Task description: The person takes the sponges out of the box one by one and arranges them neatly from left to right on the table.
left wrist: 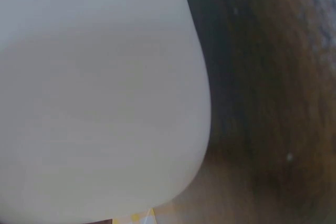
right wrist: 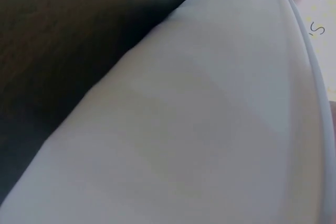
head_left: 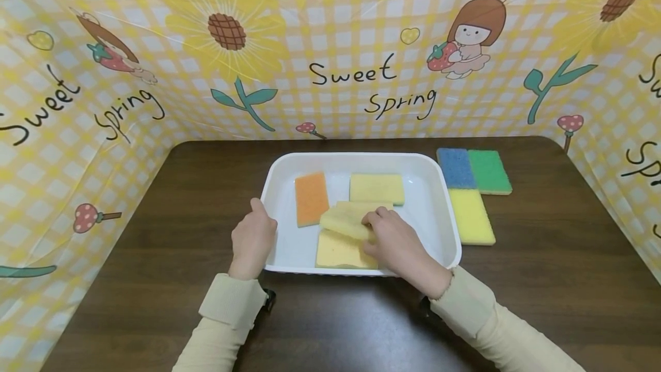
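Note:
A white rectangular tray (head_left: pixel 356 162) stands on the table, and my left hand (head_left: pixel 253 241) grips its left rim with curled fingers. Inside the tray, my right hand (head_left: pixel 397 243) pinches a yellow sponge (head_left: pixel 343 218) by its right end. That sponge is tilted and overlaps a second yellow sponge (head_left: pixel 338 251) by the tray's near wall. An orange sponge (head_left: pixel 311 200) lies at the tray's left, and another yellow sponge (head_left: pixel 376 188) lies toward the back. Both wrist views are filled mostly by the tray's white outer wall (left wrist: pixel 105 103); neither shows fingers.
Beyond the tray's right rim, a blue sponge (head_left: pixel 455 168), a green sponge (head_left: pixel 489 171) and a yellow sponge (head_left: pixel 472 220) lie edge to edge on the dark wooden table (head_left: pixel 155 280). A yellow checked cloth (head_left: pixel 356 10) walls off the back and sides.

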Available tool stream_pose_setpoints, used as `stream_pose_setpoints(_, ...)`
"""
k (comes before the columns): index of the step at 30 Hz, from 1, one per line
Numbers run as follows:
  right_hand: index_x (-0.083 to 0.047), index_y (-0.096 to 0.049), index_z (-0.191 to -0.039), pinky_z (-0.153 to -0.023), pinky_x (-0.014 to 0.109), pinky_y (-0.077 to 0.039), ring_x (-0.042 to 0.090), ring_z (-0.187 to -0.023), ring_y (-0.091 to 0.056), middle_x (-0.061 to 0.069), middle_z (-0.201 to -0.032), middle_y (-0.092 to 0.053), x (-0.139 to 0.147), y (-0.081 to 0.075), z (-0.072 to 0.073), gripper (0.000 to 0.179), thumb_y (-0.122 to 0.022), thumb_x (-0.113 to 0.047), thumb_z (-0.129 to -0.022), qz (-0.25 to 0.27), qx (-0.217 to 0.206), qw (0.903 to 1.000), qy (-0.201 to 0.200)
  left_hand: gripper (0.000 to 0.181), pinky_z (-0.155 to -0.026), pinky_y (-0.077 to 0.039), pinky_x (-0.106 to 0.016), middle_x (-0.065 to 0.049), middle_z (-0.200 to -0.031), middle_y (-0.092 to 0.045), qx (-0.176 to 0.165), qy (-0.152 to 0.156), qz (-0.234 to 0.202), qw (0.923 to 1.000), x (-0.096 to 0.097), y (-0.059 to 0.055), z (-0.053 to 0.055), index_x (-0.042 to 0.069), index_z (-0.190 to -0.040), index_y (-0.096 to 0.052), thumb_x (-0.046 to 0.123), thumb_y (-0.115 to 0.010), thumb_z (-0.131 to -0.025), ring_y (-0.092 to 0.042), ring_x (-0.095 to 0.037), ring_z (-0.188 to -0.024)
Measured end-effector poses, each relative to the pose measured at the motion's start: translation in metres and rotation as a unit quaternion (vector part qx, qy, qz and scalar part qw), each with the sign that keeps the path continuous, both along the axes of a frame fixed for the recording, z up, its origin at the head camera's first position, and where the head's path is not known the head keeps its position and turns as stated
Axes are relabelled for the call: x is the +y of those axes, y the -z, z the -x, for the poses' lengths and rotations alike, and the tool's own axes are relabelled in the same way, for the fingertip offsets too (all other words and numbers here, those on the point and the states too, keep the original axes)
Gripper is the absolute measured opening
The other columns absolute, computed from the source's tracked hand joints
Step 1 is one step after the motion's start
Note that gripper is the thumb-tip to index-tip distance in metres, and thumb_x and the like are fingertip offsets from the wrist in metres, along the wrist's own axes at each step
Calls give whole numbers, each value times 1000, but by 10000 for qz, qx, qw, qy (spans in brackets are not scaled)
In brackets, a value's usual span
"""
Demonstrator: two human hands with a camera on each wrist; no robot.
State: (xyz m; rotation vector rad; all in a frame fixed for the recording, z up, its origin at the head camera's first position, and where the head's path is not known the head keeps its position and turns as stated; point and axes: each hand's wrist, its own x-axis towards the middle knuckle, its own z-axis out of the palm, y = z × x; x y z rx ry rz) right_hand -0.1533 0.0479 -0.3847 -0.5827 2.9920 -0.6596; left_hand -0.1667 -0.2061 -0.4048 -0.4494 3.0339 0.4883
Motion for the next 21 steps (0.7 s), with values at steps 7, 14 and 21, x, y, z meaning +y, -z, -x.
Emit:
stream_pose_setpoints(7,-4,-67,-101,-71,36,-48,21,-83,-55,8,-92,-62,7,-5,1,29,-67,-8,-72,194,42,9997,146,33,-49,-42,-37,-22,-74,-60,-89,-32,-58,9999,0,0,1,-9,-116,-35,11,-47,-92,-56,-27,-57)
stream_pose_setpoints(14,-6,-69,-98,-71,35,-46,24,-86,-55,7,-92,-62,19,-8,1,27,-67,-7,-71,783,422,9956,296,31,-51,-44,-40,-23,-75,-60,-51,-38,-62,10000,0,0,-1,-8,-114,-36,11,-47,-92,-58,-28,-58)
stream_pose_setpoints(21,-2,-66,-99,-67,31,-42,19,-75,-51,10,-92,-62,37,-18,4,24,-67,-7,-75,1124,575,9901,608,31,-51,-43,-40,-23,-75,-60,10,-21,-62,10000,0,0,0,-8,-113,-36,11,-47,-92,-58,-29,-58)
